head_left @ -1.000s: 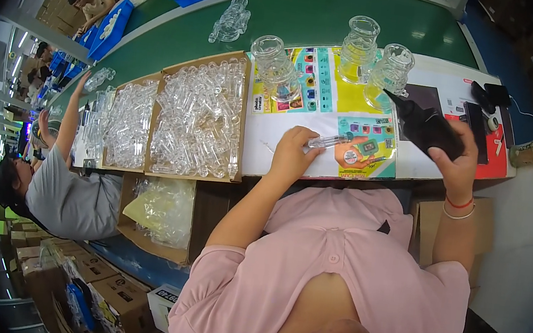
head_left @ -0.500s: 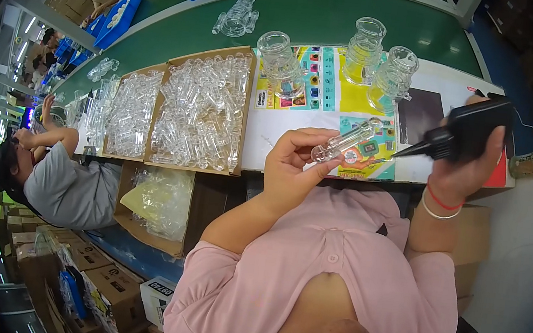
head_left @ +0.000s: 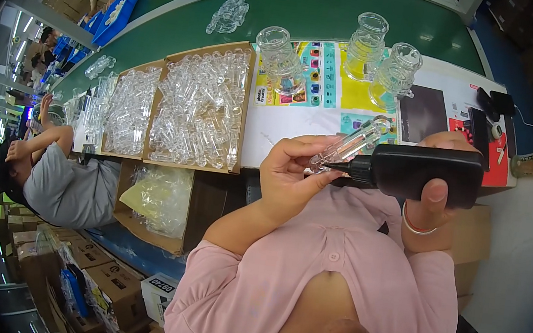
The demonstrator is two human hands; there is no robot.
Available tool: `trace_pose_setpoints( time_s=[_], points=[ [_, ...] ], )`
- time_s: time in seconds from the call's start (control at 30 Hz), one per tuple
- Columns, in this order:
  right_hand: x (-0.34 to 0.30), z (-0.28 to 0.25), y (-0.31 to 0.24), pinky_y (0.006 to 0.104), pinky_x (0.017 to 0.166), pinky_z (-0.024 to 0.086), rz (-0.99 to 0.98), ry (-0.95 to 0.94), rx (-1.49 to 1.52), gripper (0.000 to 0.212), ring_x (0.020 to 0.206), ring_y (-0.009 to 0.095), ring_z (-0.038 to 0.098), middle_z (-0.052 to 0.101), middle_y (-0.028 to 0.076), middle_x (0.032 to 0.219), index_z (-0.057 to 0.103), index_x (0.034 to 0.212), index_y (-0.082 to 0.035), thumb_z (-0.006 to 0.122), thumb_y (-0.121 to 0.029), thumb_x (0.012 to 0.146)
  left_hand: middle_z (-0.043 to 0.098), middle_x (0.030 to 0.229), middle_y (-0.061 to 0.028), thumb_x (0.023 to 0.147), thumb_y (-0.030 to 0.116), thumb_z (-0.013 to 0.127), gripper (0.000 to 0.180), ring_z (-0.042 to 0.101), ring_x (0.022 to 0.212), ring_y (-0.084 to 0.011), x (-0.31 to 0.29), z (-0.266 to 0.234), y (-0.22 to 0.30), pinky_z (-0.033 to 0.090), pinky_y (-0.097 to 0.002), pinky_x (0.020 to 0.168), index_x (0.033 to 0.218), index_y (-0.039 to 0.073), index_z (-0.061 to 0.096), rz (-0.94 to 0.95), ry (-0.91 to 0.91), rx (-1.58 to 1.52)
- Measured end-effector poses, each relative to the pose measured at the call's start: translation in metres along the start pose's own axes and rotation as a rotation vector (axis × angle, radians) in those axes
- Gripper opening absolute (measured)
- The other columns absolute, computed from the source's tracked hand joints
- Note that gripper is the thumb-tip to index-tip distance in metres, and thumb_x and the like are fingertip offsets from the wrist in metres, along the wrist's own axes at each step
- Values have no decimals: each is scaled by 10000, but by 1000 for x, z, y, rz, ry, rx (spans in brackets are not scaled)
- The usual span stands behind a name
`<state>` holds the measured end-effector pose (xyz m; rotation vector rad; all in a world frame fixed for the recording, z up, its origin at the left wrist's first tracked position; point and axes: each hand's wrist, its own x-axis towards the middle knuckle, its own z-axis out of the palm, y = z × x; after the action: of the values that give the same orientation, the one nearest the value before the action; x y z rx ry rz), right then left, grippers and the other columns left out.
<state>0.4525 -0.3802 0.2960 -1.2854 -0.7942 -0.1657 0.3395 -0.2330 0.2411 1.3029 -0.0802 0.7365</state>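
Observation:
Between the fingers and thumb of my left hand (head_left: 297, 171) is a clear glass tube (head_left: 357, 140), tilted with its far end up and to the right. My right hand (head_left: 439, 200) is closed around a flat black squeeze bottle (head_left: 422, 173), held on its side. The bottle's thin pointed nozzle (head_left: 343, 167) reaches the near end of the tube by my left fingertips; whether it touches the glass I cannot tell. Beyond my hands, three clear glass vessels (head_left: 394, 76) stand upright on the printed cardboard (head_left: 277, 124).
Left of my hands, a cardboard tray (head_left: 246, 107) is filled with glass tubes. Another glass piece (head_left: 229, 12) lies on the green table (head_left: 305, 13). Phones (head_left: 502, 102) and small items lie at right, near a jar (head_left: 529, 165). A person in grey (head_left: 72, 176) sits at left.
My right hand has brought the black bottle left and down, its nozzle now at the tube's near end. My left hand still holds the tube in nearly the same place.

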Motion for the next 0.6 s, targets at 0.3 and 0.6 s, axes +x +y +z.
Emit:
trace_pose_setpoints(
  time_s=[0.3, 0.6],
  points=[
    [-6, 0, -13, 282, 655, 420, 127, -134, -147, 584, 731, 163, 481, 492, 106, 845, 428, 966, -31, 555, -565, 764, 496, 1134, -218, 689, -152, 619, 372, 520, 1068, -272, -2, 0, -2, 472, -341, 881, 996, -2, 470, 32, 26, -41],
    [-4, 2, -8, 256, 687, 422, 104, -46, -21, 568, 801, 160, 483, 486, 110, 888, 455, 984, 15, 604, -488, 764, 532, 1107, -193, 660, -151, 643, 403, 535, 1049, -262, -5, -2, -2, 474, -339, 864, 1005, 16, 516, 50, 30, 29]
  ],
)
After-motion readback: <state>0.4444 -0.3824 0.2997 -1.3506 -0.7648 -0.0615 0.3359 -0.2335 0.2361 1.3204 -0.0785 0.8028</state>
